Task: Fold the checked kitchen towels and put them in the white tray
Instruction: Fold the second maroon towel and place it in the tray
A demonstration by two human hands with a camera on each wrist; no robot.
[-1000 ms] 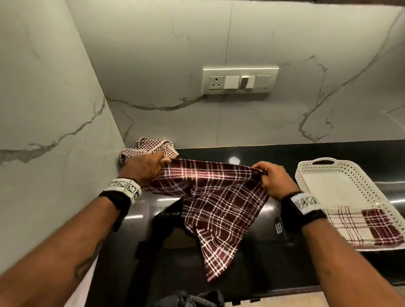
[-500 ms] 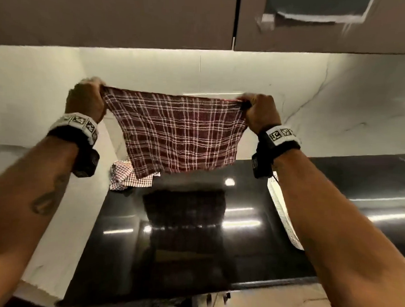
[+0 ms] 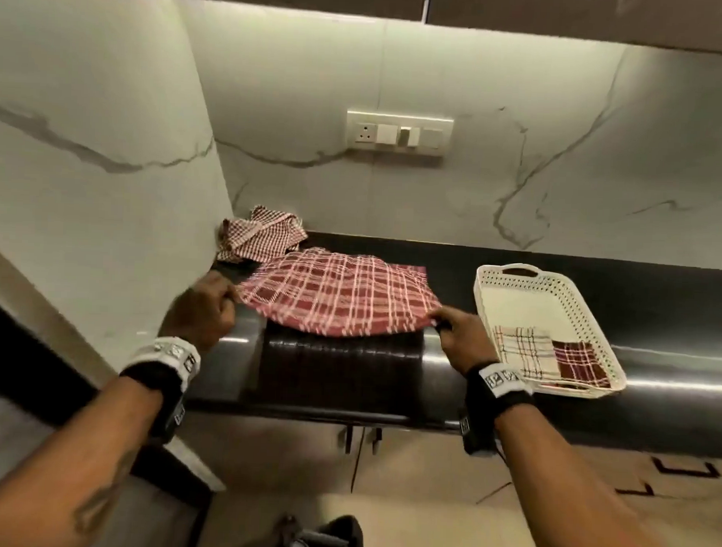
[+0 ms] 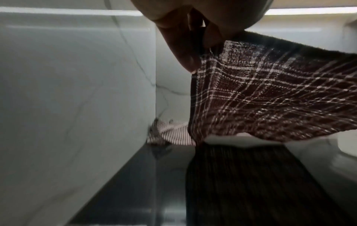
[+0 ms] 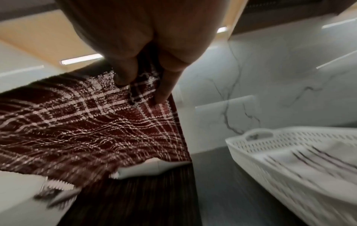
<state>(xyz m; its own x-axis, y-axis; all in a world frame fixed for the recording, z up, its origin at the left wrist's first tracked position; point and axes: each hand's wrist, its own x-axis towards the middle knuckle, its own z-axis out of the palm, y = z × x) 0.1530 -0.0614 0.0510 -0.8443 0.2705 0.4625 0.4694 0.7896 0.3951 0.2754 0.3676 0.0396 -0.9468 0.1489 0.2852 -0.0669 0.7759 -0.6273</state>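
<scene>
Two hands, left hand (image 3: 204, 308) and right hand (image 3: 459, 334), pinching maroon towel (image 3: 338, 299) corners, lowered from overhead onto worktop (image 3: 657, 296) (folding next).

Maroon-and-white plaid towel (image 3: 338, 299), small red-white check cloth (image 3: 260, 239), white perforated tray (image 3: 518, 279), glossy black counter (image 3: 657, 292).

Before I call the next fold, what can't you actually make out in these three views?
- Whether the maroon towel touches the counter: head view, the cloth hides what is beneath it.
- Fingertips of the left hand and right hand: head view, curled out of sight at the towel's corners.
- Folded towels in the white tray: right wrist view, blurred.
- Crumpled towel in the corner: its size, bunched up.
</scene>
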